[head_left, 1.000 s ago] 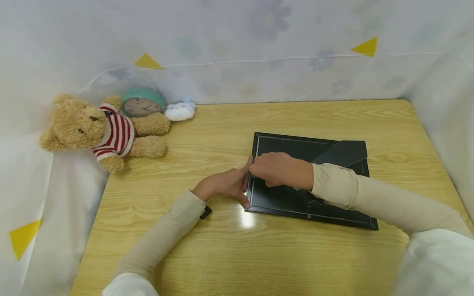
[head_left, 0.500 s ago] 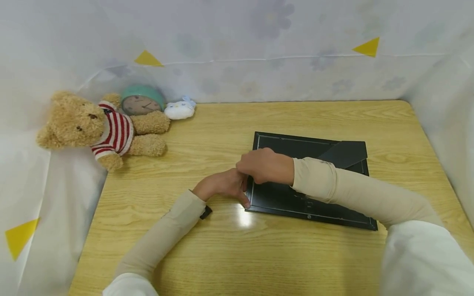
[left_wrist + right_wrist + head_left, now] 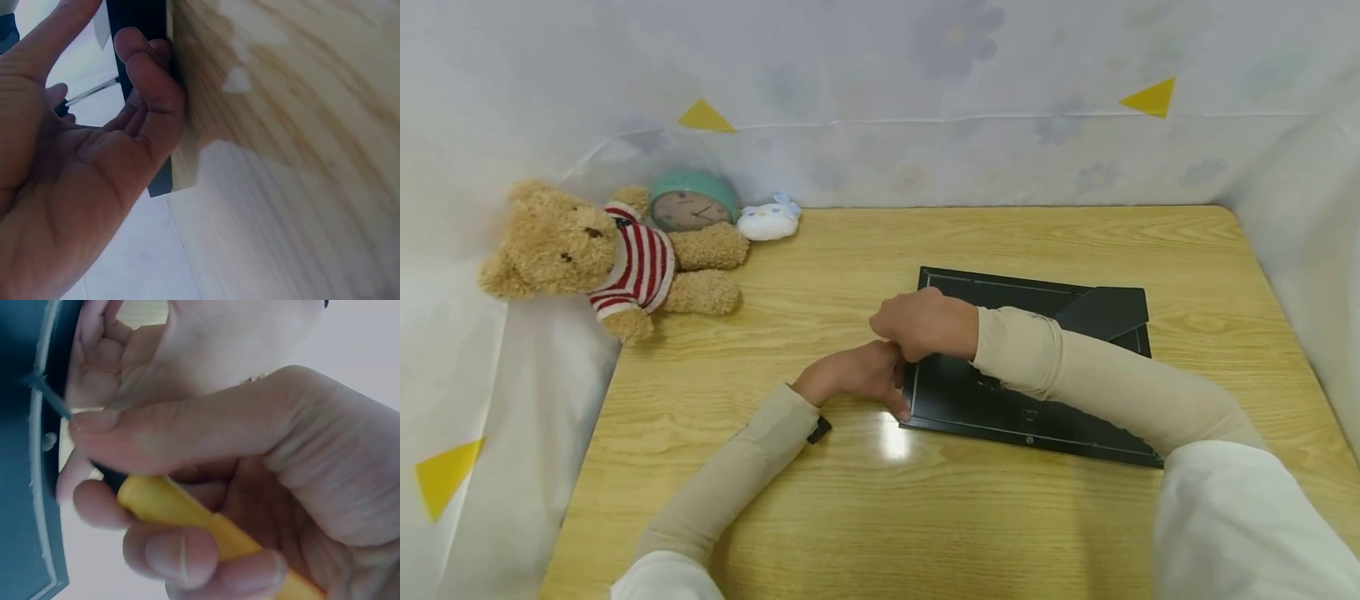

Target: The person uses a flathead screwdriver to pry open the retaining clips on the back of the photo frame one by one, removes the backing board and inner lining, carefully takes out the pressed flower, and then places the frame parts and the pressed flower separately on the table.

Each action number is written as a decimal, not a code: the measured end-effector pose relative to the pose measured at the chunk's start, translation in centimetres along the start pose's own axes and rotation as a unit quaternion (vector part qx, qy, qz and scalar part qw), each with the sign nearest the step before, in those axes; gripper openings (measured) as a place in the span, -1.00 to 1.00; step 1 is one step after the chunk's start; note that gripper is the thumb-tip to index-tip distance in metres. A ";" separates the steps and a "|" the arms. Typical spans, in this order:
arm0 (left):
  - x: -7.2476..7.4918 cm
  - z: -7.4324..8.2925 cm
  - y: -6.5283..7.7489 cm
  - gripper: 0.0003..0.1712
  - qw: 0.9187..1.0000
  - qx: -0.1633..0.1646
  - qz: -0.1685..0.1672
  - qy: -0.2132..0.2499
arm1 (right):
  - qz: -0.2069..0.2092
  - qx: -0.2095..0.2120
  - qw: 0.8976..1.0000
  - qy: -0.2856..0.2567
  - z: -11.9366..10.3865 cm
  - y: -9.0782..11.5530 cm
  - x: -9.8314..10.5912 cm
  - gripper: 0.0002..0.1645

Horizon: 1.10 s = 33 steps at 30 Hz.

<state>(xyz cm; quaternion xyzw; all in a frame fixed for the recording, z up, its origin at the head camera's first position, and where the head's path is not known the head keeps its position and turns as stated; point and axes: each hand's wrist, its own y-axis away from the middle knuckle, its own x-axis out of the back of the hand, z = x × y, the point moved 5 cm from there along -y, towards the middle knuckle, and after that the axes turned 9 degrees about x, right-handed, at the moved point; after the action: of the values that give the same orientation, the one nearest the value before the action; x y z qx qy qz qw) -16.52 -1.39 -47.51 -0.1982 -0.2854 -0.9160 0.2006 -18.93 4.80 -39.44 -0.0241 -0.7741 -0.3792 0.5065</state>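
A black picture frame [image 3: 970,417] lies back side up on the table, its folded stand flap [image 3: 1105,314] at the far right corner. My left hand [image 3: 859,372] grips its left edge, the thumb by the near left corner and curled fingers against the side in the left wrist view. Above that edge, my right hand [image 3: 925,323] holds a screwdriver by its yellow handle [image 3: 178,506]. In the right wrist view, the thin metal shaft [image 3: 55,400] meets the pale groove along the frame's edge. The handle is hidden in the head view.
A teddy bear [image 3: 640,262] in a striped sweater lies at the table's left edge. Behind it stand a green round clock [image 3: 692,204] and a small white plush [image 3: 769,219]. White curtains [image 3: 887,75] with yellow triangles surround the wooden table [image 3: 820,517].
My right hand has shifted left and slightly toward the far side, over the frame's left edge. The left hand and the frame have stayed in place.
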 end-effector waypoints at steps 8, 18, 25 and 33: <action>-0.1 -0.8 0.1 0.30 0.999 0.043 -0.004 0.016 | 0.031 0.005 0.998 -0.058 1.0 2.6 -1.7 -0.77; 0.2 -0.6 0.5 -0.14 0.999 0.044 0.000 0.000 | 0.084 0.025 0.996 -0.009 -0.1 3.2 -2.3 -0.74; 0.1 -0.2 0.3 -0.11 0.999 -0.024 0.003 0.023 | 0.068 0.041 0.996 0.029 -1.0 1.3 -1.2 -0.78; 0.0 -0.1 0.2 0.04 1.000 -0.027 0.001 0.006 | 0.021 0.025 0.999 0.024 -0.9 -0.5 0.4 -0.87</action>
<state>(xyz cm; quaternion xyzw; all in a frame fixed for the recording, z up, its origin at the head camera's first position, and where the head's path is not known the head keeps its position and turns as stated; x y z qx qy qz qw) -16.48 -1.59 -47.54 -0.1981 -0.2596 -0.9242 0.1981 -18.67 3.76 -39.22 -0.0180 -0.7702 -0.3495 0.5332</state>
